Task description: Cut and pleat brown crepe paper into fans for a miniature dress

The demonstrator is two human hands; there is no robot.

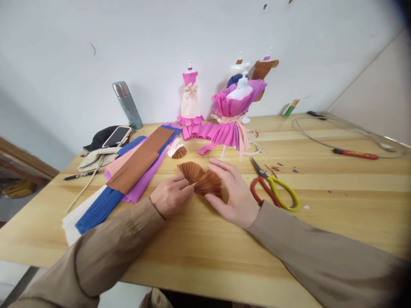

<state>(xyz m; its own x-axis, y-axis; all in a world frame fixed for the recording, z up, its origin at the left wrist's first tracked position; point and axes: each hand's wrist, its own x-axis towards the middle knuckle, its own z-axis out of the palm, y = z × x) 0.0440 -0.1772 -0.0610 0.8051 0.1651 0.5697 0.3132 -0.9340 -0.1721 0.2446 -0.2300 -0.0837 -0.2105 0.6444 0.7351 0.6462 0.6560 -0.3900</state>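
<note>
A brown pleated crepe-paper bow [205,182] is spread in two fans just above the wooden table. My left hand [173,194] pinches it at the gathered middle, fingers closed. Around the right-hand fan curls my right hand [236,192], thumb below and fingers above, holding its outer edge; the palm hides part of the paper. Scissors [271,186] with one red and one yellow handle lie to the right, blades slightly apart. Beyond the bow sits a small white and brown pleated paper piece [177,150].
Crepe-paper strips [141,160] lie at left beside a phone [117,137], a pen [80,175] and a flask [127,105]. Several small dress forms stand behind, including one in a pink dress [229,117]. At right are a red-handled tool [355,154] and a cable [302,130].
</note>
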